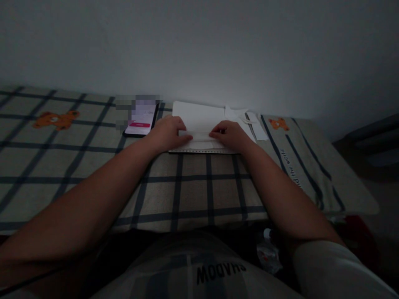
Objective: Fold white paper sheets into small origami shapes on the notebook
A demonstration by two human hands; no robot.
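Note:
A white spiral-bound notebook [199, 114] lies on the checked cloth, its punched edge towards me. Over its near half is a thin, pale folded sheet of paper [200, 137], bent into a strip. My left hand [170, 133] is closed at the strip's left end, thumb along it and fingers curled. At the right end, my right hand [232, 135] pinches the sheet between thumb and fingertips. Both hands rest low over the notebook. In the dim light the sheet's exact folds are hard to make out.
A phone [141, 120] with a lit, partly blurred screen lies left of the notebook. Right of it are white paper pieces or a strap [245, 116] and a thin dark item [250, 125]. A wall [199, 50] rises behind. Below the table edge is a clear plastic bottle [268, 251].

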